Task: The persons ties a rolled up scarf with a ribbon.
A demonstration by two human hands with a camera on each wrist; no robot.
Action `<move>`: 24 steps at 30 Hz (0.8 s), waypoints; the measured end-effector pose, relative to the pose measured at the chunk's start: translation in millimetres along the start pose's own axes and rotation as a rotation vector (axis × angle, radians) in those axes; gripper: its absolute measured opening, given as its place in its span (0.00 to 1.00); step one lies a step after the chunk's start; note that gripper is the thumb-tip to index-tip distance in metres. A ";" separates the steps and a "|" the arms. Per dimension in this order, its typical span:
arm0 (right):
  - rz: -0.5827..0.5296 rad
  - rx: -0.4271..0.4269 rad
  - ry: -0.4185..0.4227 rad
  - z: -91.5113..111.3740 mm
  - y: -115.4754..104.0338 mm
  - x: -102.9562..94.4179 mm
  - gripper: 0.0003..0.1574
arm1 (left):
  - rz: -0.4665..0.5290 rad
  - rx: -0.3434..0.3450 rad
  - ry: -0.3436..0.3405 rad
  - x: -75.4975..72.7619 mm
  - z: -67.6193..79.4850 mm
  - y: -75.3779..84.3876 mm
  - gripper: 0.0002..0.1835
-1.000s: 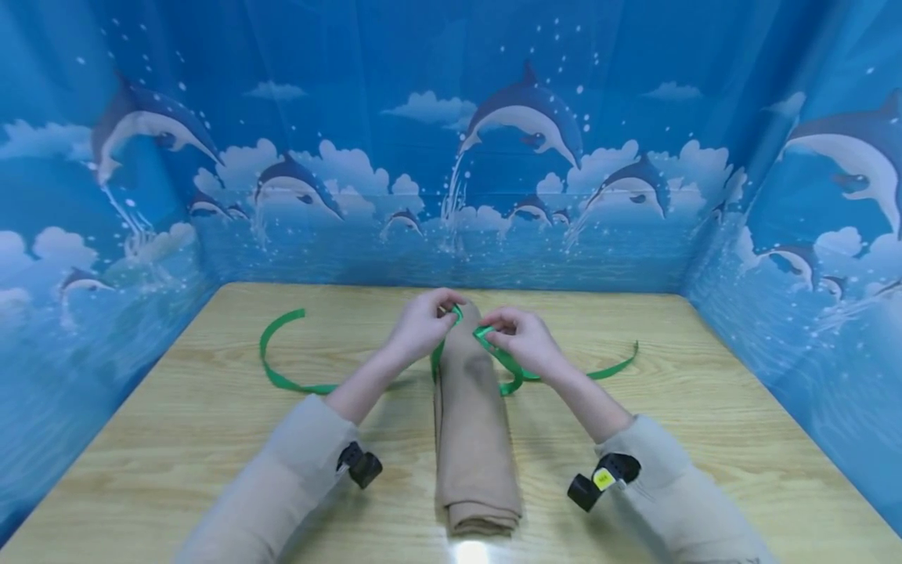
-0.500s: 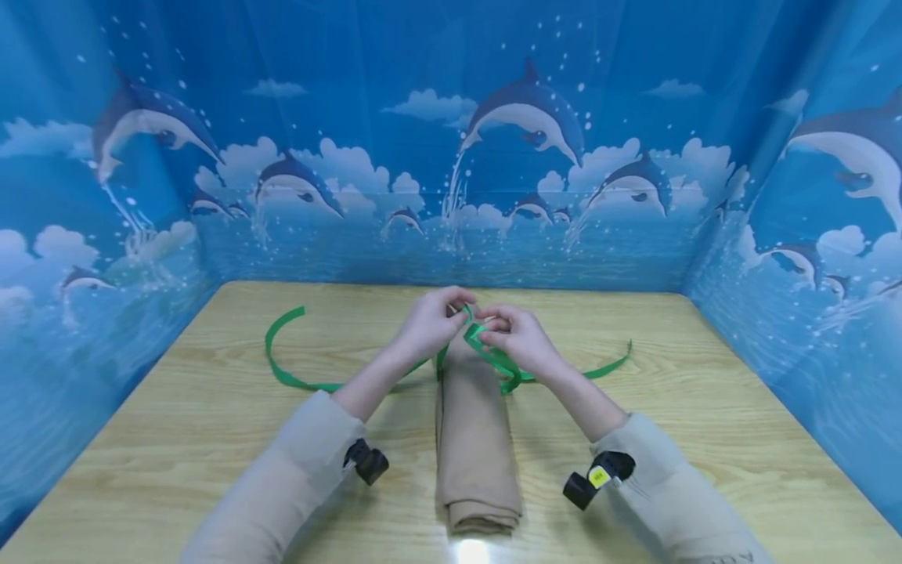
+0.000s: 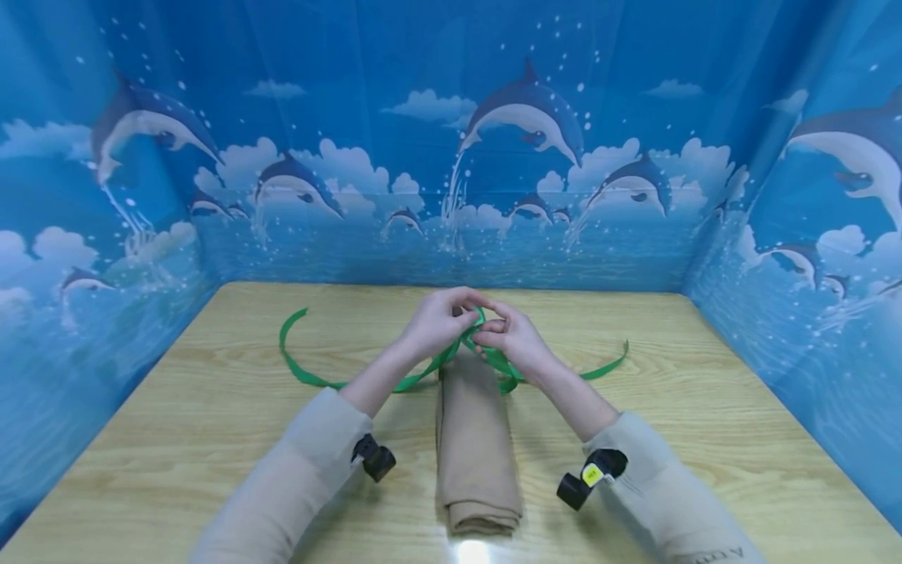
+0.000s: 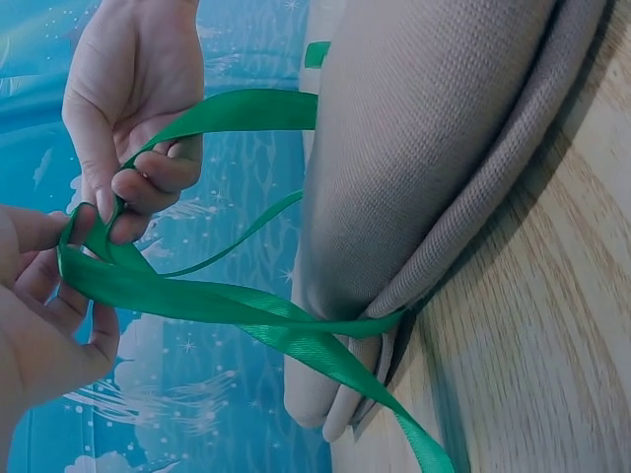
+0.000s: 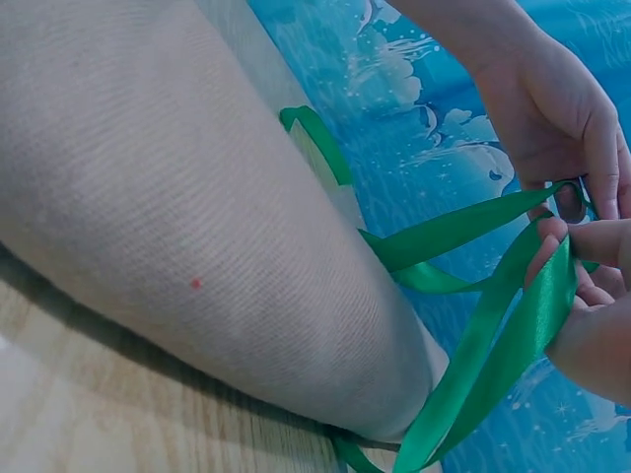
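A rolled tan cloth [image 3: 475, 446] lies lengthwise on the table, with a green ribbon [image 3: 423, 376] passing round its far part. Above the roll, my left hand [image 3: 440, 321] pinches a loop of the ribbon between thumb and fingers. Close against it, my right hand [image 3: 517, 341] pinches another part of the same ribbon. The left wrist view shows both hands meeting at the crossed ribbon [image 4: 177, 291], held up off the cloth. In the right wrist view two strands of ribbon [image 5: 493, 345] run from the fingers down to the roll's side.
One loose ribbon tail curls over the wooden table [image 3: 211, 423] at the left; the other stretches out to the right. A blue curtain [image 3: 451, 157] printed with dolphins encloses the back and both sides. Small black cameras are strapped at both sleeves.
My left hand has moved right, bringing its ribbon loop against the one in my right hand. Both hands now touch above the roll. The left ribbon tail has slid a little to the right.
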State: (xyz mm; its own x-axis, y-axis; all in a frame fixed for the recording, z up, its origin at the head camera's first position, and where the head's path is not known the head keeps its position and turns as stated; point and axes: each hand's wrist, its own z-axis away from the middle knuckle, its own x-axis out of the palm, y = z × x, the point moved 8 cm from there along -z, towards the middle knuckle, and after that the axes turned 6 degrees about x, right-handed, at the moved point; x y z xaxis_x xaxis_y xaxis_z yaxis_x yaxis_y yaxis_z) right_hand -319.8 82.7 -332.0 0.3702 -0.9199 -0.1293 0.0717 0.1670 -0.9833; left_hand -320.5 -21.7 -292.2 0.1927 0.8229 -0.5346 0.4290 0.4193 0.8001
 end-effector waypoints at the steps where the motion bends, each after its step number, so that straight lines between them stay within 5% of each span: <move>1: -0.023 0.004 -0.001 -0.3 0.7 0.3 0.39 | 0.003 0.002 -0.005 0.5 -0.3 -0.1 0.13; 13: -0.168 -0.023 0.036 -2.6 0.4 3.6 0.24 | 0.074 -0.031 -0.003 5.1 -0.9 -9.5 0.12; 24: -0.163 -0.005 0.079 -3.0 2.3 2.1 0.28 | 0.107 -0.067 0.093 1.8 1.6 -13.1 0.15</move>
State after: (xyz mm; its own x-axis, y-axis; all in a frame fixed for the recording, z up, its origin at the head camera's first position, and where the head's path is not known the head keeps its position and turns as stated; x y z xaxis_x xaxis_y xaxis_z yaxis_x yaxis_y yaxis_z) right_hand -321.6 80.1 -334.9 0.2804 -0.9596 0.0227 0.1198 0.0115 -0.9927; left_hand -324.3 -26.3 -304.0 0.1507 0.8949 -0.4200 0.3496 0.3491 0.8694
